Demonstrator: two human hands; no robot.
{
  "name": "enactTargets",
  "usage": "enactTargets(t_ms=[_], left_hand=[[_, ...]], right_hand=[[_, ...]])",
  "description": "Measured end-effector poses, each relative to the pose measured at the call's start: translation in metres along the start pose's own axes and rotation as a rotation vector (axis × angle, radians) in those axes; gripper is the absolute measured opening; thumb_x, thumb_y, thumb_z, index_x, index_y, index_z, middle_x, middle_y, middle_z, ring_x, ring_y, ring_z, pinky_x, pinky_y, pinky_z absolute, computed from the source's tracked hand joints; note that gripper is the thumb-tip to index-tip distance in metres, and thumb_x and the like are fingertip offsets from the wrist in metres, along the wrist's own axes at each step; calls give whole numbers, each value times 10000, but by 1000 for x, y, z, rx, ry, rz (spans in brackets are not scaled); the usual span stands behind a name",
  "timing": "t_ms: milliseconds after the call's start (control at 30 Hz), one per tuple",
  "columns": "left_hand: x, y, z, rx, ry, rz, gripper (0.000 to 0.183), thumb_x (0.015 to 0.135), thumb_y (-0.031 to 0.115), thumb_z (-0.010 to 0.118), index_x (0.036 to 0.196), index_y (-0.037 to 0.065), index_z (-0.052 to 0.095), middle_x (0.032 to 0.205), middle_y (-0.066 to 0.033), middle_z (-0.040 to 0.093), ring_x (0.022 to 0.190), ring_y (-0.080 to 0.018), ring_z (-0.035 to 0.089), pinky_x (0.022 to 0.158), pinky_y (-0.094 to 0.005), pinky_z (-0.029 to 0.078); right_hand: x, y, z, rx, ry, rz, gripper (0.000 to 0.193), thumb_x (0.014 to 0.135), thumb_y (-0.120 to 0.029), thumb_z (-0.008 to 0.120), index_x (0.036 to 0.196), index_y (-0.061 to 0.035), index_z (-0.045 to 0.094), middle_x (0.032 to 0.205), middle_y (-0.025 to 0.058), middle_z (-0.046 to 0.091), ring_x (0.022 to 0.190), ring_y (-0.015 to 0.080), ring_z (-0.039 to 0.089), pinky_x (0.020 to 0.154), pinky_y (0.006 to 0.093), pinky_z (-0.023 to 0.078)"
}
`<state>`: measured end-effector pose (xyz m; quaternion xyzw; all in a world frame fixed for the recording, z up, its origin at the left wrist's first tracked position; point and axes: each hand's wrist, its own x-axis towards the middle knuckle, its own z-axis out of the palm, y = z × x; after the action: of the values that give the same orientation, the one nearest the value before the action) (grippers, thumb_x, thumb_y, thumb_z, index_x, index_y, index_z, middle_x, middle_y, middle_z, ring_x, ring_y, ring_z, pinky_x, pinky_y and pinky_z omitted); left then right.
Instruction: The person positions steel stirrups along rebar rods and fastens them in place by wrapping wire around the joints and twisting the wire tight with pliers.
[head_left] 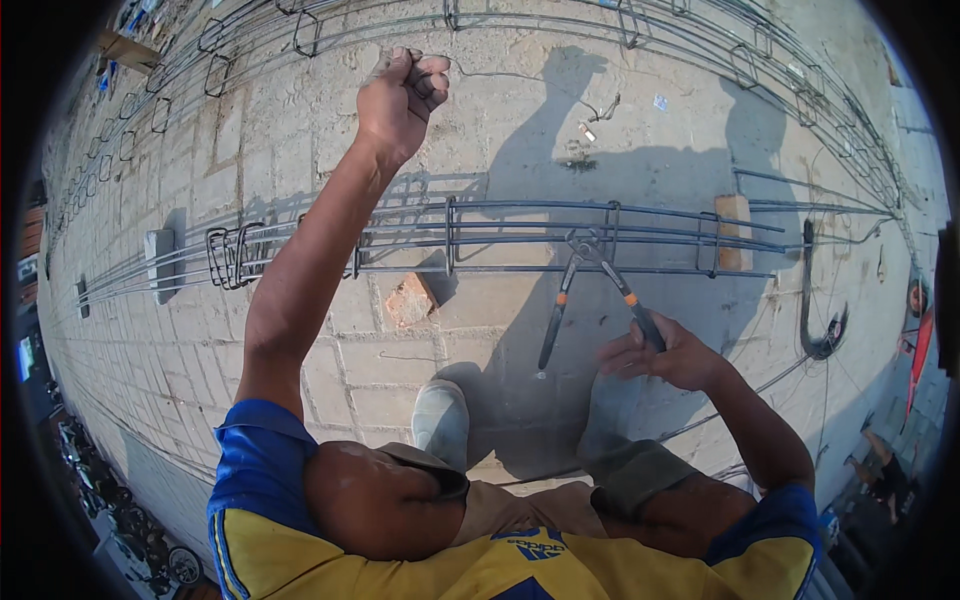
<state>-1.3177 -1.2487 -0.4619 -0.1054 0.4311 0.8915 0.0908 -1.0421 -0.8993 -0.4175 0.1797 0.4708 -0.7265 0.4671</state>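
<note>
My left hand (404,98) is raised over the paving at the far side, its fingers curled closed. A thin bent wire (500,75) trails rightward from its fingertips. My right hand (660,352) grips one black handle of a pair of end-cutting pincers (596,256) with orange bands. The pincers' other handle stands spread apart to the left, outside the grip. Their head lies over the long rebar cage (530,226) in front of me; whether the jaws touch a bar is unclear. Square stirrups (450,236) ring the cage's bars.
A wooden block (733,232) and a grey block (160,264) sit at the cage. A broken brick (410,300) lies near my feet. More rebar cages (630,25) curve along the far side. A black hooked bar (808,290) lies right. Another person (885,475) is at far right.
</note>
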Motion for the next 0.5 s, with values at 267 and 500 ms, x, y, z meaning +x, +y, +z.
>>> enactTargets(t_ms=[267,500], left_hand=[[-21,-86,77,-196,-251,-458,230,1089,243,330,975,106,476,818,0,554,584,-81,433,622,-274,437],[-77,-159,136,-276,-341,-713,229,1085,239,345,955,114,487,800,15,557,557,-60,417,583,-259,420]], right_hand=[[-22,52,-17,-501,0,275,335,737,83,626,1064,17,589,1221,158,644,1164,225,619,956,365,482],[-95,81,-15,-1196,991,53,608,808,-50,707,1358,36,464,1410,215,499,1301,299,513,1015,411,460]])
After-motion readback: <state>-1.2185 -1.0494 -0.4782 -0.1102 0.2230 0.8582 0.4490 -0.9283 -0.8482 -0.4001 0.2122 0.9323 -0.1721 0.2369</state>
